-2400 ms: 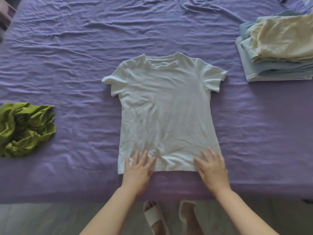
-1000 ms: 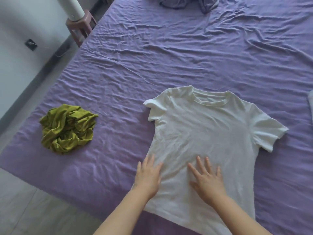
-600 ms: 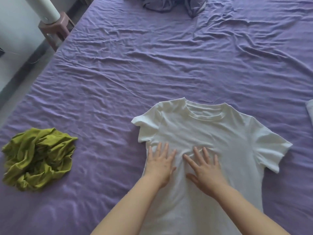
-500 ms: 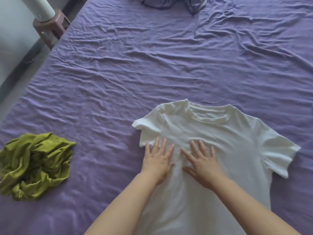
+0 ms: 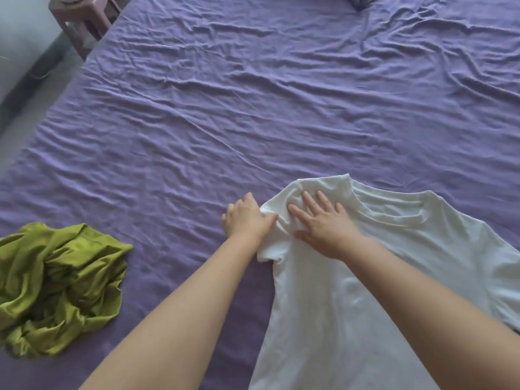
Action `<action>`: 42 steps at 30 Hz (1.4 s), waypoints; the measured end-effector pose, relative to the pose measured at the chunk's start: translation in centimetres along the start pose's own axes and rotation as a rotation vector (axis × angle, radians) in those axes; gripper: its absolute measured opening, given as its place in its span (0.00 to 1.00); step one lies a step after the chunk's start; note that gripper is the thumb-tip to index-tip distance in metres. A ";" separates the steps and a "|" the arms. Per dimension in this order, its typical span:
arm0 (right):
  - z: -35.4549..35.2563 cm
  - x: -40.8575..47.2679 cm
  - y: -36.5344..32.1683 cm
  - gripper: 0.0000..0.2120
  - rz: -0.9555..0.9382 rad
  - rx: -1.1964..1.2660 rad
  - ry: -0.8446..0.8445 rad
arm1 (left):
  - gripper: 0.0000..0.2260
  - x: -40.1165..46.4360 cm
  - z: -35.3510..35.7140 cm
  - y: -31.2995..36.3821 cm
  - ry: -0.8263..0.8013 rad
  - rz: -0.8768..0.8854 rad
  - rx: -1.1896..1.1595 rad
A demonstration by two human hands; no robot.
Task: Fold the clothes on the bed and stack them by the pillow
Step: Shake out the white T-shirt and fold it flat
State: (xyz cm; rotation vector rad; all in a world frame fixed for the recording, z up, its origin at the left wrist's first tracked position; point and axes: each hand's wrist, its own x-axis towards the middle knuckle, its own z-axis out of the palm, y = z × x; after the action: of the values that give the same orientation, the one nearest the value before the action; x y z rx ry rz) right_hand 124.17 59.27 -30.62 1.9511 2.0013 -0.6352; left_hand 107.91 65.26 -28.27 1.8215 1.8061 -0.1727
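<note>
A white T-shirt (image 5: 380,277) lies face up on the purple bed sheet (image 5: 253,108), collar toward the far side. My left hand (image 5: 246,219) is at the shirt's left sleeve, thumb on the bunched fabric and fingers curled round its edge. Just beside it, my right hand (image 5: 323,222) lies flat with spread fingers on the shirt's left shoulder. A crumpled green garment (image 5: 62,285) sits on the sheet at the near left, apart from both hands. The stack of folded clothes and the pillow are out of view.
A pink stool (image 5: 84,15) stands on the floor beside the bed's far left corner. A dark bunched cloth (image 5: 363,0) shows at the top edge. The bed's left edge runs diagonally from the stool down to the green garment.
Both hands slid from the shirt's chest up to its left shoulder. The left hand has taken hold of the left sleeve, which is now bunched. The view shifted left.
</note>
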 end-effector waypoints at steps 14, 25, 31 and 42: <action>1.5 -1.5 -0.3 0.39 0.063 0.183 0.131 | 0.07 -0.6 -0.2 -0.9 0.072 0.201 -0.522; 2.1 -6.7 1.0 0.28 0.220 0.555 0.347 | 0.16 -3.4 0.9 3.5 -0.455 0.006 -1.094; 4.3 -11.4 3.0 0.20 0.291 0.493 0.341 | 0.10 -2.3 1.6 2.7 0.039 0.277 -0.422; 6.8 -12.8 3.4 0.23 0.236 0.307 0.302 | 0.19 -2.2 5.0 2.8 0.000 0.696 0.173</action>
State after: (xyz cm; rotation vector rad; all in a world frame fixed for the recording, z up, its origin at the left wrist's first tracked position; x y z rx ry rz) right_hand 127.53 44.78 -30.67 2.5544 1.8758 -0.6523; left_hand 111.86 61.14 -30.60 2.4515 1.0852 -0.0601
